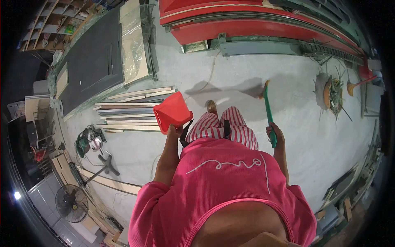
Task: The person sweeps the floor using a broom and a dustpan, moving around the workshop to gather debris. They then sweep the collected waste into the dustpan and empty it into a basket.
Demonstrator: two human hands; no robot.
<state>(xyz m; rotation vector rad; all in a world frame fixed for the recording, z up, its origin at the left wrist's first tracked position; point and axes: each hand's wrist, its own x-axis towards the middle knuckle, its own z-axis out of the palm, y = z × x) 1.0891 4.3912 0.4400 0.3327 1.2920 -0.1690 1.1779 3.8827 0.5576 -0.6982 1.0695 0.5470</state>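
Note:
In the head view my left hand (174, 131) is closed on a red plastic dustpan (169, 110), held out at my left side. Strips of wood and dark metal lie on the floor behind it. My right hand (275, 133) grips the lower end of a green-handled brush (268, 103). Tan bristles show at its far end, and the brush points forward at my right side. Both hands are apart from each other, on either side of my striped trousers.
Long wood strips (127, 110) lie on the floor at left, near a power tool (92, 140). A standing fan (71, 203) is at lower left. Dark panels (92, 53) lie at upper left. A red machine (247, 31) spans the top. A basket of scraps (334, 92) stands at right.

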